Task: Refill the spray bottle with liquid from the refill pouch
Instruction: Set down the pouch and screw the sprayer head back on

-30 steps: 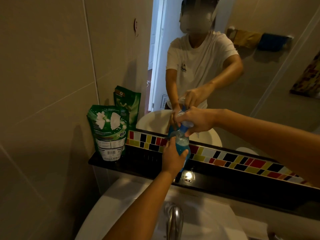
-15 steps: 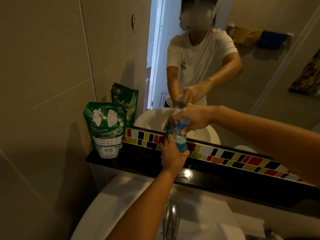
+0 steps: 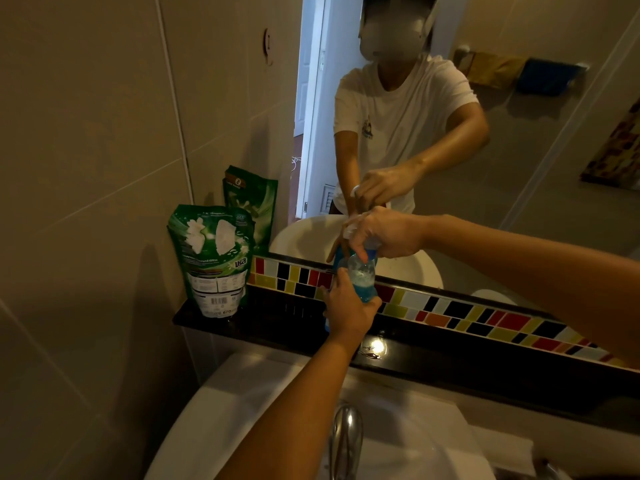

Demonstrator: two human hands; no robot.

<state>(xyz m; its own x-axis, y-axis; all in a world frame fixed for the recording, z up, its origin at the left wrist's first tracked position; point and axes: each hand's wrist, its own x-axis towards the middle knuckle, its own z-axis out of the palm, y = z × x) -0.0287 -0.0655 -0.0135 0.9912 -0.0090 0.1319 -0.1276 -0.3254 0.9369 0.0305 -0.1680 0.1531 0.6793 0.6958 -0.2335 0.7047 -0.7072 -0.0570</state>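
Note:
A clear spray bottle (image 3: 362, 280) holding blue liquid with foam on top is upright above the dark ledge (image 3: 277, 320). My left hand (image 3: 348, 311) wraps around its lower body. My right hand (image 3: 381, 235) grips the spray head at the bottle's top, covering most of it. The green refill pouch (image 3: 213, 261) stands upright on the left end of the ledge, apart from both hands, its barcode side facing me.
A mirror (image 3: 450, 116) behind the ledge reflects a person, the pouch and the hands. A strip of coloured tiles (image 3: 485, 317) runs along its base. Below are a white sink (image 3: 263, 403) and a chrome faucet (image 3: 346, 438). A tiled wall (image 3: 86, 168) closes the left side.
Both hands stay on the bottle in the same grip. The bottle sits slightly lower against the tile strip, and my right hand's fingers have shifted a little on the spray head.

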